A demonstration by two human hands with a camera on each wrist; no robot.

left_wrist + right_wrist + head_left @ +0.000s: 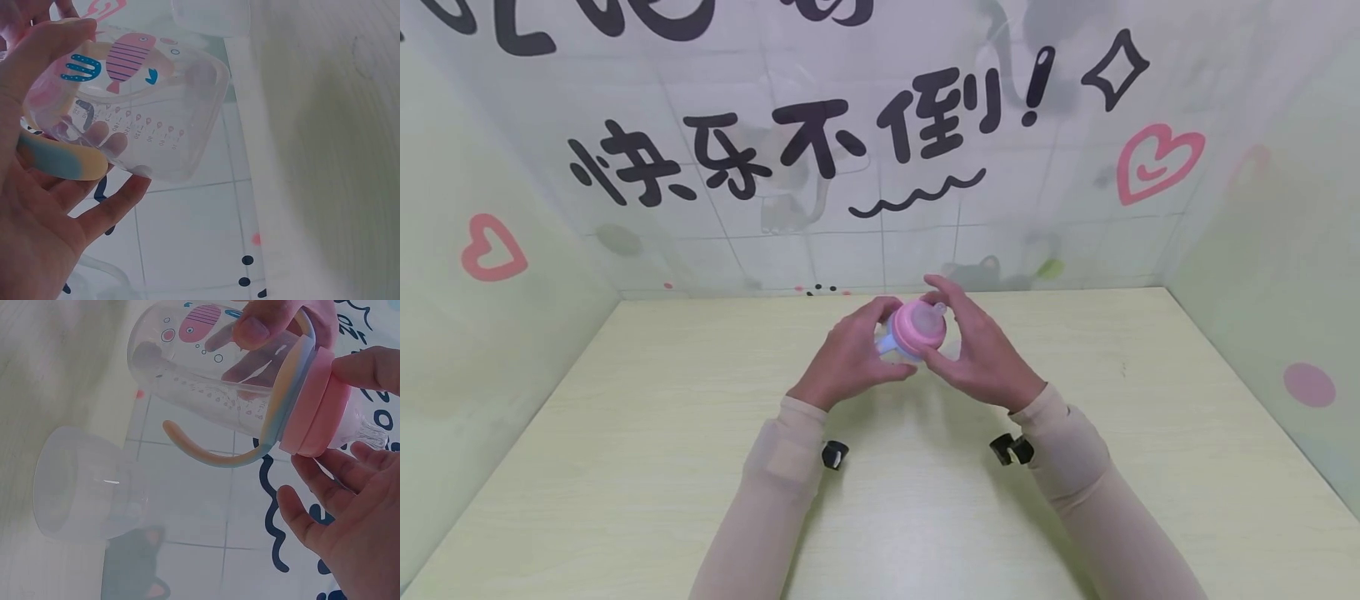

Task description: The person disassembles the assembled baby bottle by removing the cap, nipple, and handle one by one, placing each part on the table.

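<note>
A clear baby bottle is held between both hands above the table, its teat end tilted up toward the head camera. Its body carries a pink fish print and measuring marks. My left hand grips the body near the handles, thumb on one side and fingers on the other. My right hand pinches the pink collar ring with thumb and fingertips, close to the clear teat. A curved blue and peach handle sticks out below the collar.
A translucent cup-shaped cover stands on the pale wooden table, beyond the bottle. Behind the table rises a wall sheet with black characters. Printed side panels flank the table left and right.
</note>
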